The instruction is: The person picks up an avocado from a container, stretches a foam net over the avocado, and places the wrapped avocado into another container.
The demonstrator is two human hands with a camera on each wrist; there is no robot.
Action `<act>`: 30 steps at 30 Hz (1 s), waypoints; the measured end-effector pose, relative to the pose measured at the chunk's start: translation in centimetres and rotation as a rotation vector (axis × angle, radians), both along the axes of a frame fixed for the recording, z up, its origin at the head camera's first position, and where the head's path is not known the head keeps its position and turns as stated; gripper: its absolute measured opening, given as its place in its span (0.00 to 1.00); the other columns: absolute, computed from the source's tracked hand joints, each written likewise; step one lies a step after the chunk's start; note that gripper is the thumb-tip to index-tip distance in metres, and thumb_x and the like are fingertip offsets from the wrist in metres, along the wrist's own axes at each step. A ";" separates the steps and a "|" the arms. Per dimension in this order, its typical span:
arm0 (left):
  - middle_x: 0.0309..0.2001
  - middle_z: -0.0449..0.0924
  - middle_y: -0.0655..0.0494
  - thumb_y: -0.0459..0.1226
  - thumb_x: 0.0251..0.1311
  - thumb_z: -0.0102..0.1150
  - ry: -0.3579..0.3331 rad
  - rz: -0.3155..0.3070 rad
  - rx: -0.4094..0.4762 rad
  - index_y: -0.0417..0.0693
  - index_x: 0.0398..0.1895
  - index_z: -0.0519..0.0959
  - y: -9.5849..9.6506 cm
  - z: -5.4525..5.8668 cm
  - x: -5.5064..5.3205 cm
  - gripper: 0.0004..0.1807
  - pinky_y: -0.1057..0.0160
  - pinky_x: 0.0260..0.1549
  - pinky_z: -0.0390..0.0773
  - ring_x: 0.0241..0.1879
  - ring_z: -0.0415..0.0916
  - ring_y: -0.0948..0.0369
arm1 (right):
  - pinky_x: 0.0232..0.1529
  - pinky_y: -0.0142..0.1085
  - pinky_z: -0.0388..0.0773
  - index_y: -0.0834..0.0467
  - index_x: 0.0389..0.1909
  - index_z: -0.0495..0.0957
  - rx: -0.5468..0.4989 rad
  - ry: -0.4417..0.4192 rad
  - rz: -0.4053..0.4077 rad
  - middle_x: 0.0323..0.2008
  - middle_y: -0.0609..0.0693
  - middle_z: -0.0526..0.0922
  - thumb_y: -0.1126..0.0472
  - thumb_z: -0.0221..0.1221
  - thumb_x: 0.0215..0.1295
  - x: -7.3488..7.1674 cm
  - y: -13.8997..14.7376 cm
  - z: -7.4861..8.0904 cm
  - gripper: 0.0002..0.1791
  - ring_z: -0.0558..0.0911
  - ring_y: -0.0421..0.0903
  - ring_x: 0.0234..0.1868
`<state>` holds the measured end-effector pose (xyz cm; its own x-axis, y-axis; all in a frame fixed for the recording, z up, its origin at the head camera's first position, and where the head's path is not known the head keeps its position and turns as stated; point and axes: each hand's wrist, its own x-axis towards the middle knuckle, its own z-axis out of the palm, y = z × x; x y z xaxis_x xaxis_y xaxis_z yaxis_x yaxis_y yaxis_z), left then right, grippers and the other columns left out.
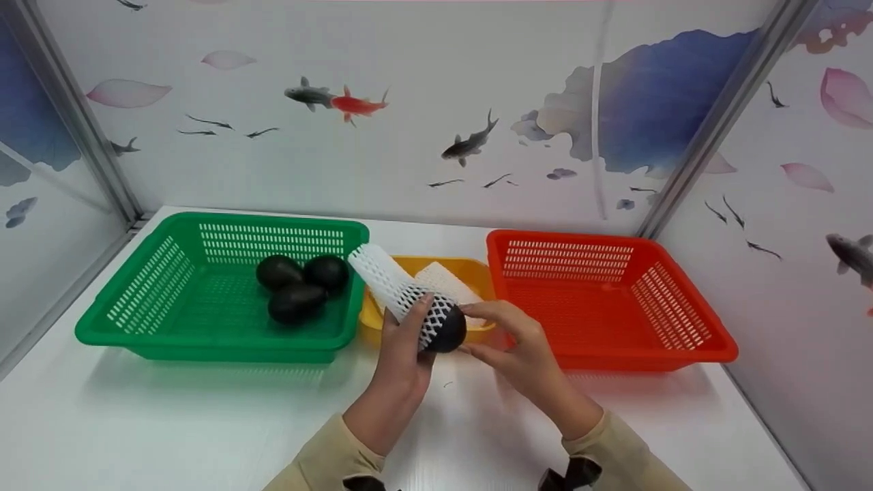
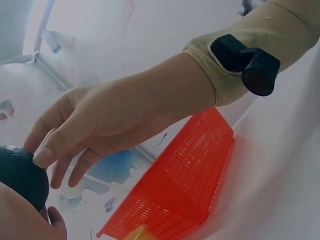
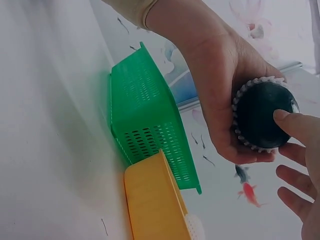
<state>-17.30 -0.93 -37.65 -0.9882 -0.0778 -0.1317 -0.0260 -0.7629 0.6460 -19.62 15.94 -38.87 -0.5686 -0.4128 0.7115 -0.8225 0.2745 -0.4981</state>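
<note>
In the head view a dark avocado (image 1: 450, 331) sits partly inside a white foam net sleeve (image 1: 383, 273), its rounded end bare. The sleeve's free length points up and left. My left hand (image 1: 404, 351) grips the sleeved part, thumb across the net. At the bare end, my right hand (image 1: 522, 348) pinches the avocado between thumb and forefinger. In the right wrist view the net's scalloped edge rings the avocado (image 3: 262, 115), and the right hand's other fingers (image 3: 296, 180) are off it.
A green basket (image 1: 225, 344) at left holds several dark avocados (image 1: 297, 302). Behind the hands, a yellow basket (image 1: 481, 276) contains more white foam net sleeves (image 1: 447, 283). A red basket (image 1: 614, 348) stands at right. All are on a white table (image 1: 204, 423) before fish-patterned wall panels.
</note>
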 end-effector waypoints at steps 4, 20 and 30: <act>0.66 0.57 0.44 0.36 0.63 0.62 0.006 -0.029 0.006 0.52 0.73 0.52 0.1 0.1 0.1 0.39 0.51 0.55 0.74 0.61 0.62 0.45 | 0.53 0.31 0.75 0.59 0.50 0.81 -0.011 0.020 0.000 0.47 0.53 0.82 0.75 0.73 0.44 -0.5 0.0 -0.2 0.29 0.78 0.50 0.50; 0.65 0.58 0.42 0.35 0.62 0.62 0.019 -0.063 0.018 0.49 0.71 0.50 0.7 0.0 0.2 0.40 0.52 0.55 0.74 0.60 0.65 0.45 | 0.48 0.27 0.75 0.65 0.40 0.80 -0.059 0.025 -0.047 0.39 0.55 0.81 0.79 0.74 0.38 0.2 -0.8 1.0 0.24 0.77 0.50 0.43; 0.61 0.61 0.41 0.34 0.62 0.60 0.056 -0.091 -0.007 0.46 0.69 0.52 1.2 -0.1 0.5 0.37 0.56 0.50 0.78 0.53 0.70 0.48 | 0.52 0.29 0.74 0.60 0.43 0.78 -0.072 -0.016 -0.069 0.42 0.50 0.80 0.72 0.75 0.40 -0.4 -0.7 0.1 0.26 0.76 0.48 0.46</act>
